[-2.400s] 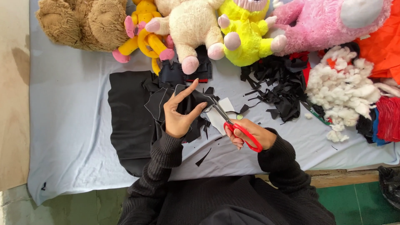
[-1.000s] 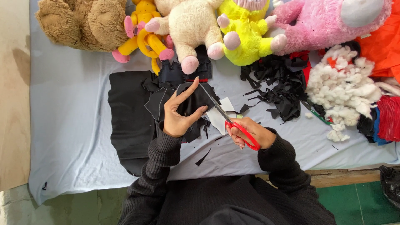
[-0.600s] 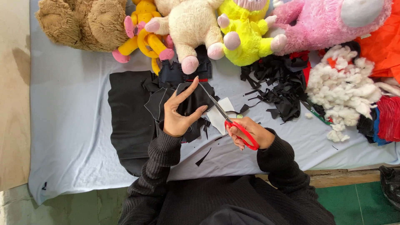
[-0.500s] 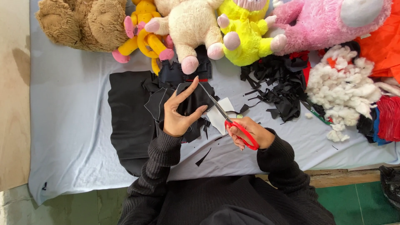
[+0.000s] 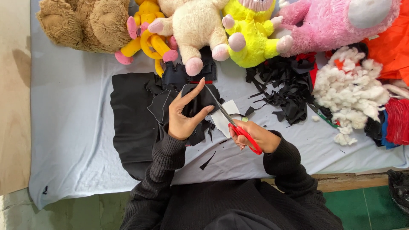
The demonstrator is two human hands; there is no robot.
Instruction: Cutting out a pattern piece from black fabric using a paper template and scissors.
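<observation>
My left hand holds up a small piece of black fabric pinched between thumb and fingers, with the index finger stretched out. My right hand grips red-handled scissors whose blades point up-left into the edge of that piece. A white paper pattern lies on the table just under the blades. Below my left hand lies a large sheet of black fabric with several cut black pieces on it.
A pale blue cloth covers the table. Along the far edge sit a brown plush toy, a yellow one, a cream one, a bright yellow one and a pink one. Black scraps, white stuffing and orange cloth lie right.
The scissors have edged slightly further into the black piece; both hands stay almost where they were.
</observation>
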